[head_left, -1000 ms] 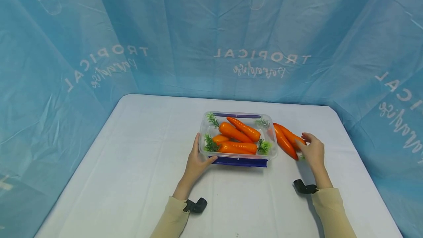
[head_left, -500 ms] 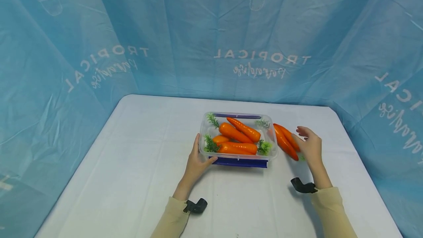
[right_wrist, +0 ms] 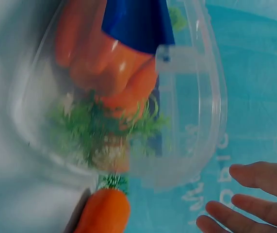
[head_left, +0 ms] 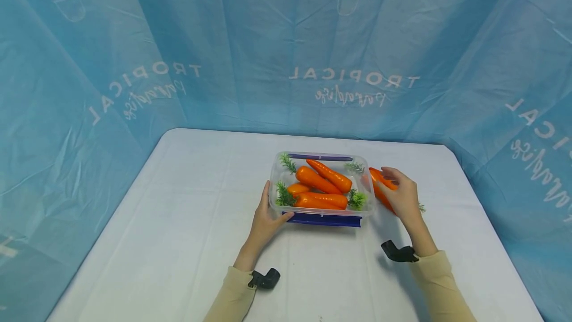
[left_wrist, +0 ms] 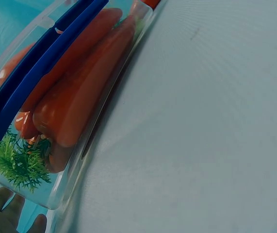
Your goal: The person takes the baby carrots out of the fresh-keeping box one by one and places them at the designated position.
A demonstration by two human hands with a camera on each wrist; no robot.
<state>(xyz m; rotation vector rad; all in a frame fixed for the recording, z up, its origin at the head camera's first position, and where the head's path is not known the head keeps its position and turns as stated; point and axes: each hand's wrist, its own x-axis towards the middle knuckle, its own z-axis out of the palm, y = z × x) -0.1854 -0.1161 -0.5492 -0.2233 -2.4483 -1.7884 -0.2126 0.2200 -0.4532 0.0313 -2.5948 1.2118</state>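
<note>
A clear plastic food container [head_left: 321, 211] with blue clip flaps [head_left: 321, 219] holds several carrots [head_left: 319, 200] with green tops. My left hand [head_left: 265, 220] grips its near left corner, thumb by the front flap and fingers round the side. Just right of the container lie carrots [head_left: 383, 198] on the table, partly covered in the head view by my right hand [head_left: 401, 197]. In the right wrist view, that hand [right_wrist: 257, 204] has spread fingers with nothing between them, apart from the carrot [right_wrist: 104, 211] below the container.
A white-covered table [head_left: 178, 222] bears everything. Behind it and along both sides hangs a blue printed curtain [head_left: 268, 39], close to the table's far edge.
My right hand has shifted left, from the right side of the loose carrots to over them. A green top now shows to its right. My left hand and the container stay put.
</note>
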